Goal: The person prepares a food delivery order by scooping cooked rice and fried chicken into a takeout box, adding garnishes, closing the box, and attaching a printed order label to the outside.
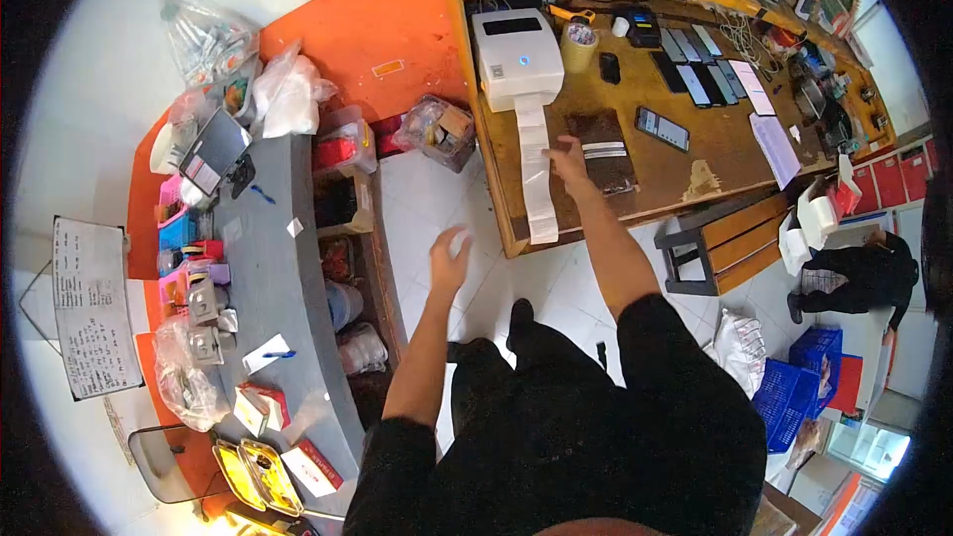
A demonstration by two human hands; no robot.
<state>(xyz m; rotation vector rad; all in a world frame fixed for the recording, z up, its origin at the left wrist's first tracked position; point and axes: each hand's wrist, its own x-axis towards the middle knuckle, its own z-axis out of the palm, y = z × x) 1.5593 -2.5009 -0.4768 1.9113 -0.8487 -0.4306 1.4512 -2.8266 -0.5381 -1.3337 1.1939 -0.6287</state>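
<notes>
A white label printer (518,55) stands at the left end of the wooden desk, its blue light lit. From its front a long strip of paper labels (534,169) runs down over the desk edge. My right hand (569,167) is at the right side of this strip, with thumb and fingertips closed on its edge. Beside that hand lies a dark flat packet (608,171) with a white label on it. Over the floor, apart from the desk, my left hand (450,258) holds nothing, its fingers curved and apart from the thumb.
A lit phone (662,129) lies on the desk, with several more phones (695,79) behind it. A tape roll (579,35) stands near the printer. At left is a grey counter (283,288). A wooden bench (740,243) and another person (864,278) are at right.
</notes>
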